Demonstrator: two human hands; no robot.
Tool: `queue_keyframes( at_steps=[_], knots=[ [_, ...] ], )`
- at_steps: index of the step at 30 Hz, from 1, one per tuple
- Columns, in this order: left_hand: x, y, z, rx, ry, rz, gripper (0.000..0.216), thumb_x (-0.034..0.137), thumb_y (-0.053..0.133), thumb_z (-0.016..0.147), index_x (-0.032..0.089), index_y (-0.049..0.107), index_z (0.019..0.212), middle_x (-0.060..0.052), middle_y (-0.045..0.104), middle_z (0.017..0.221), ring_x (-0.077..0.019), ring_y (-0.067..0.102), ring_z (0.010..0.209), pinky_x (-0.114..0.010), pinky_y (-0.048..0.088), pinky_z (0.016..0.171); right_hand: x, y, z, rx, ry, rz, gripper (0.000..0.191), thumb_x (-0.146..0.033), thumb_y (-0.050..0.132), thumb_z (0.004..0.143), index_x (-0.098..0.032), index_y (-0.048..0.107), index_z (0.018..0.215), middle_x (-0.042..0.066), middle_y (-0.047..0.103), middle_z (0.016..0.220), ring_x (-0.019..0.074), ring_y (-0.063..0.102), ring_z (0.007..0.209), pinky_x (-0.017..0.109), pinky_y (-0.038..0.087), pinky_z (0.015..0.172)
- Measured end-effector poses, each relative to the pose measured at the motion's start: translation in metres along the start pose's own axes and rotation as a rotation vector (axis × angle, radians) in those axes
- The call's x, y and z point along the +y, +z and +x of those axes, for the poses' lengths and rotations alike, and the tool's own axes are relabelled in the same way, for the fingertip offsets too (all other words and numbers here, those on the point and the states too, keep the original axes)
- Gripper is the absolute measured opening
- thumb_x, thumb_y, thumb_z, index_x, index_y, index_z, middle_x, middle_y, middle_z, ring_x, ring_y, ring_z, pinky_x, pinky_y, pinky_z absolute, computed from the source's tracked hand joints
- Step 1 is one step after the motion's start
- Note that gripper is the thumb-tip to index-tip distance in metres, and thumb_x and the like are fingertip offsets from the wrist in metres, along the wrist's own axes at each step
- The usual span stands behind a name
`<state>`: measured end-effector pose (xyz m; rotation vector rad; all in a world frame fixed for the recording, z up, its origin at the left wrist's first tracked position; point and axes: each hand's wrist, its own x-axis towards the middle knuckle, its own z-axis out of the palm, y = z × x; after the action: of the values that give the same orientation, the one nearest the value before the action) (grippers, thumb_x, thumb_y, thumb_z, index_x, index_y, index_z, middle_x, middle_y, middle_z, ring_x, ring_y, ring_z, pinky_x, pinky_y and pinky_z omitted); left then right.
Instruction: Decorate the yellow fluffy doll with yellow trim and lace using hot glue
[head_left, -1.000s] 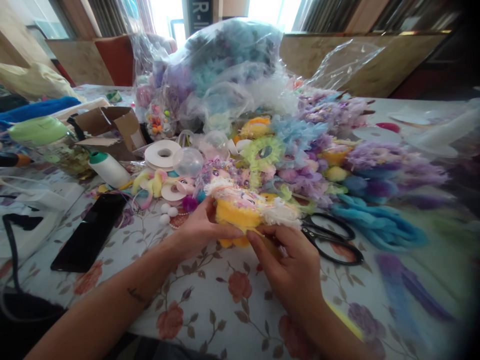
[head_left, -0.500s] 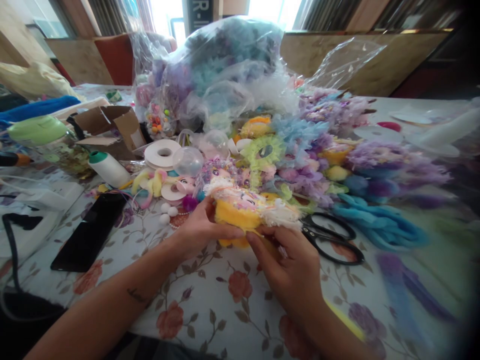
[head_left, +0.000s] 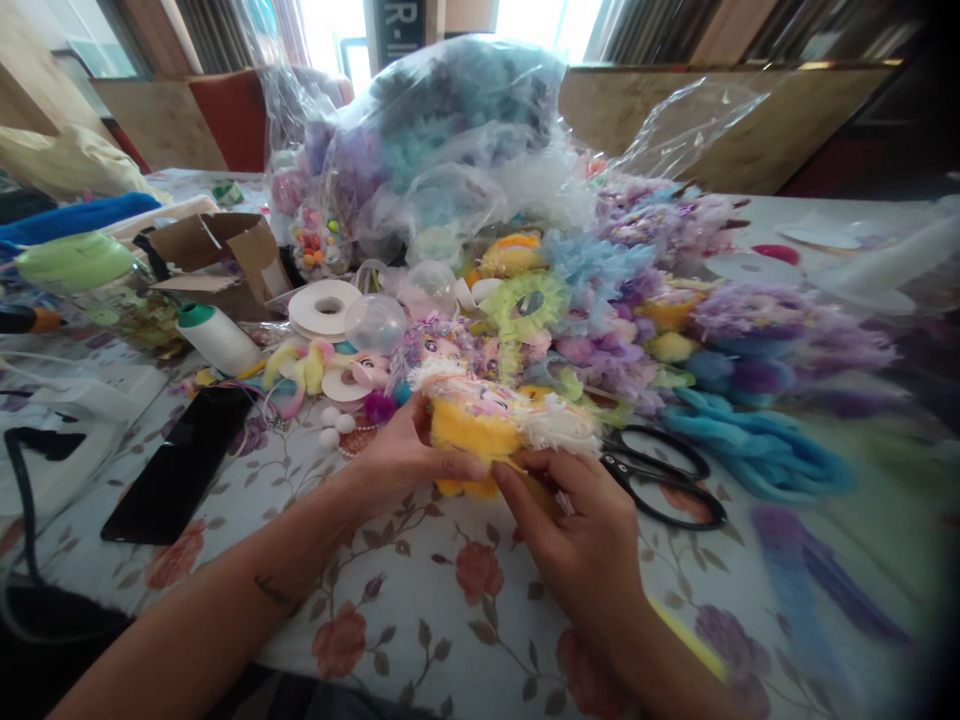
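Note:
Between my hands is a fluffy yellow craft piece (head_left: 476,428) with white lacy trim and a doll face on its upper side, held just above the flowered tablecloth. My left hand (head_left: 409,450) grips its left end, thumb laid along the near yellow edge. My right hand (head_left: 577,510) pinches the near edge at the right, thumb and fingertips closed by the white frill. The fingertips under the piece are hidden. Black-handled scissors (head_left: 667,480) lie just right of my right hand. Behind the piece sits another doll face (head_left: 435,340) with purple frills.
A black phone (head_left: 176,465), thread cone (head_left: 217,338), ribbon spool (head_left: 326,308) and cardboard box (head_left: 217,255) stand at left. A large clear bag (head_left: 465,130) of pastel fluff fills the back. Blue fuzzy strips (head_left: 757,440) and purple strips (head_left: 847,580) lie at right.
Almost nothing differs. The yellow piece is tipped very slightly in my hands, and both hands keep the same hold and place.

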<state>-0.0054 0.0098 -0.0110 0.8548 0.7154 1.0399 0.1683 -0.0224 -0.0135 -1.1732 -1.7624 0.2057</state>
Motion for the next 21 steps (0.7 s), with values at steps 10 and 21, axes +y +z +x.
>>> queue_keyframes(
  at_steps=[10,21],
  knots=[
    [0.0031,0.0007,0.0011,0.019,-0.018,0.028,0.057,0.007,0.087,0.058,0.015,0.063,0.109,-0.010,0.073,0.108,-0.0284,0.070,0.098,-0.035,0.056,0.084,-0.0003,0.0000,-0.0011,-0.016,0.010,0.001,0.009,-0.024,0.067,0.087,-0.018,0.067,0.079,0.000,0.062,0.069,0.0142,0.058,0.060,0.025,0.044,0.052],
    [0.0020,-0.0009,0.0001,-0.003,-0.015,0.031,0.063,0.010,0.089,0.057,0.017,0.062,0.113,-0.012,0.072,0.113,-0.0324,0.068,0.104,-0.036,0.056,0.083,0.0003,-0.0012,-0.0004,-0.028,0.083,0.070,0.010,-0.025,0.069,0.085,-0.020,0.066,0.077,0.000,0.062,0.068,0.0146,0.057,0.061,0.026,0.046,0.057]
  ],
)
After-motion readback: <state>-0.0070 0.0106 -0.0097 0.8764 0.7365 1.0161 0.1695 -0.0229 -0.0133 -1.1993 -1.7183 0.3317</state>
